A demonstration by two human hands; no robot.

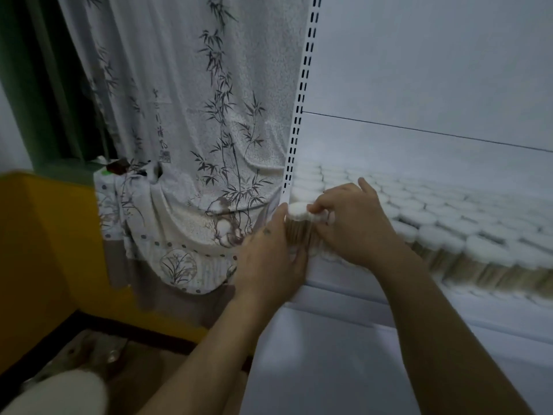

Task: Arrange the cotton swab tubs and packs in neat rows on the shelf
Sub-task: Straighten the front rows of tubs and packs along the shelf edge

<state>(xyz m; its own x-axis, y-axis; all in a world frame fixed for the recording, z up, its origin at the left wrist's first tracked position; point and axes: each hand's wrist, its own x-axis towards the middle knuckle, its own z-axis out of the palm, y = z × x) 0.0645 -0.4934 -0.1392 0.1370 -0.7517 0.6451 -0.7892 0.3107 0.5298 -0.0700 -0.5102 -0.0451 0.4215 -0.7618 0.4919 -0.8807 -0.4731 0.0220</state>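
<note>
A blurred white shape [57, 390] is lying at the lower left corner. The left hand [269, 259] is gripping a cotton swab tub [299, 227] with curled fingers at the left front corner of the shelf [344, 293], and the right hand [353, 223] is pinching its white top, just beside the rows of tubs [449, 226]

— We see dim, bluish, flat light; shadows are faint and soft.
— We agree, and focus is soft: the bottom-left corner smears, the shelf upright [302, 94] bows from wide-angle distortion.
</note>
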